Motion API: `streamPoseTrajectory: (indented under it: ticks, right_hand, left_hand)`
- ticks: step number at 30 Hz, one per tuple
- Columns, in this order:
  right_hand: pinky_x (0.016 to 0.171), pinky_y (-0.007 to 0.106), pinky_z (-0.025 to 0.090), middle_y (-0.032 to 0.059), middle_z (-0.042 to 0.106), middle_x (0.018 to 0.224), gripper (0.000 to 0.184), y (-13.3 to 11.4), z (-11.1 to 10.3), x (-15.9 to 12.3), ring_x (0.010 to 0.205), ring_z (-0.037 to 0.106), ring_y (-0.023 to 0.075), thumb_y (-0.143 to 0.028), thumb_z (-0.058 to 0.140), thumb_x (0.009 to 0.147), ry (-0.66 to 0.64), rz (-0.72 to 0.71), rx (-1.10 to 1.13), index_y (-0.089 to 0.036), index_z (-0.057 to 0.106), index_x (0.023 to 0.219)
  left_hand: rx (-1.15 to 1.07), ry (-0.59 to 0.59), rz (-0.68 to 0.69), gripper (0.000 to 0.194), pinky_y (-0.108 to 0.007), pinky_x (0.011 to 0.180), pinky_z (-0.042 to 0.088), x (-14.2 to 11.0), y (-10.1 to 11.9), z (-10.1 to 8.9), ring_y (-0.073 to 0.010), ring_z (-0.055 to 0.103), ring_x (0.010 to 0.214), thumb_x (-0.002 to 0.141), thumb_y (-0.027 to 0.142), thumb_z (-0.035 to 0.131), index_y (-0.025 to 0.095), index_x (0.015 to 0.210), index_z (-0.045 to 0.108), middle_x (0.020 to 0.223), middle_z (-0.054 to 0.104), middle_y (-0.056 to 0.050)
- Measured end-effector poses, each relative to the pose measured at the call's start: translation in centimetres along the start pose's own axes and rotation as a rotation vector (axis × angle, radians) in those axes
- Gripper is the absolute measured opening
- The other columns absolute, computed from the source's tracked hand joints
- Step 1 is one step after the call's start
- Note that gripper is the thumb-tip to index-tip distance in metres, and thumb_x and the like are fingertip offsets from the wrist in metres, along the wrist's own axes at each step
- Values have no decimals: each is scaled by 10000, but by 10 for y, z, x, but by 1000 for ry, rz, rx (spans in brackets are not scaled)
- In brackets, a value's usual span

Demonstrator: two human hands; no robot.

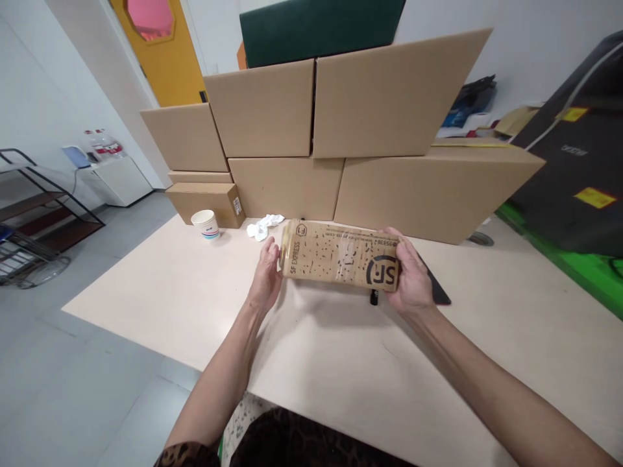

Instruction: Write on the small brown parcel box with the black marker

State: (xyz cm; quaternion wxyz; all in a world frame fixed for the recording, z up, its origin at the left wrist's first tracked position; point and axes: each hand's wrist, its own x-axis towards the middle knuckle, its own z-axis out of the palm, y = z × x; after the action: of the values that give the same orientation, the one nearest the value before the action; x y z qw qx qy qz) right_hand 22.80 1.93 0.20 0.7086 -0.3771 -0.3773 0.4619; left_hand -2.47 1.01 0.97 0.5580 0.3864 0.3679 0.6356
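Parcel [335, 255], one, two hands [413, 280] at its ends, one paper cup [206, 225]

Single head-worn view, facing forward and down over the surface [195, 292]
It looks from above the near edge, the wearer's clothing [302, 441] just below, with the left fingers [270, 250] and right fingers [411, 256] close at mid-frame and stacked cardboard boxes [384, 104] farther back; the wide view takes in the floor [73, 363] at left and a yellow door [170, 71] at upper left.
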Motion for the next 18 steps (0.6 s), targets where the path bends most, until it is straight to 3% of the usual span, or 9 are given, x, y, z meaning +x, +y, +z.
streamPoseTrajectory:
  ticks: [3,9,14,18]
  right_hand:
    - [1033,488,534,39,631,1433,395,1,6,-13,1341,574,283,-543,594,933,-34,40,-42,-326,645,1259]
    - [1120,488,472,59,606,1473,449,4,22,-47,1399,530,286,-581,605,928,-132,150,-82,-314,628,1288]
    - [1272,501,258,53,548,1546,515,22,25,-67,1500,405,277,-620,667,884,-214,217,-76,-295,655,1284]
    - [1255,526,295,43,539,1561,578,36,27,-82,1495,412,290,-620,734,837,-276,421,-25,-313,640,1318]
  left_hand:
    - [-39,87,111,611,-411,1152,436,1,-3,2,-267,468,1442,768,677,756,315,1238,610,1428,606,-47]
    - [-94,187,235,833,-381,1193,387,2,3,1,-247,342,1547,813,910,413,363,1435,498,1609,464,-27]
    - [-103,159,264,878,-410,1195,375,-4,9,8,-255,400,1513,813,937,314,388,1482,461,1592,490,-31]
    - [-16,81,242,844,-407,1216,349,-8,2,14,-259,425,1487,797,921,421,367,1428,507,1533,538,-42]
